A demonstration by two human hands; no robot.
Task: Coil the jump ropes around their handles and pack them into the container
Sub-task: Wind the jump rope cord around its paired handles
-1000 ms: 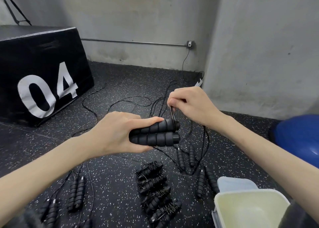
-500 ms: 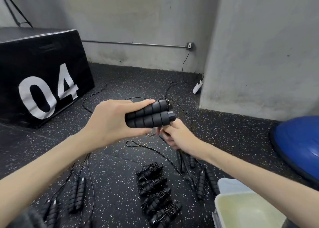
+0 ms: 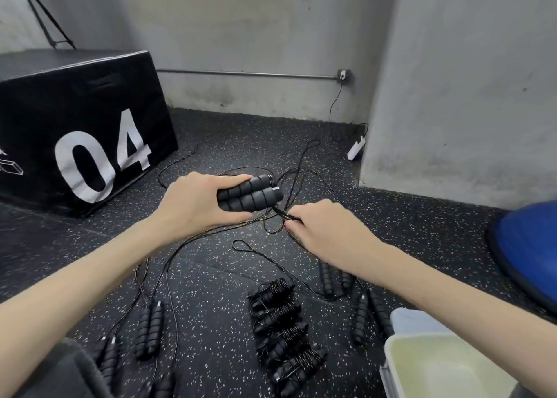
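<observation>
Two hands: mine, both busy with one jump rope above a speckled black gym floor [image 3: 211, 277].
Box: a black plyo box [image 3: 75, 120] marked "04" stands at the far left, against the grey wall [image 3: 256, 36].
Ball: a blue dome [image 3: 530, 247] sits at the right edge of the floor.
Container: a pale plastic container [image 3: 391, 355] lies at my lower right, open, with its lid [image 3: 416, 322] just behind it.
Coiled ropes: four finished bundles [image 3: 283, 334] lie in a row on the floor, left of the container.
Loose ropes: uncoiled pairs of handles wait at lower left [image 3: 149, 328] and beside the container [image 3: 361, 319], cords trailing across the floor.
Left hand: my left hand [image 3: 196, 204] clasps the two black foam handles [image 3: 250, 195] side by side, ends pointing right.
Right hand: my right hand [image 3: 328, 232], lower and just to the right, pinches the thin black cord [image 3: 281, 213] where it leaves the handles.
Cord: the remainder loops loosely over the floor beyond my hands.
</observation>
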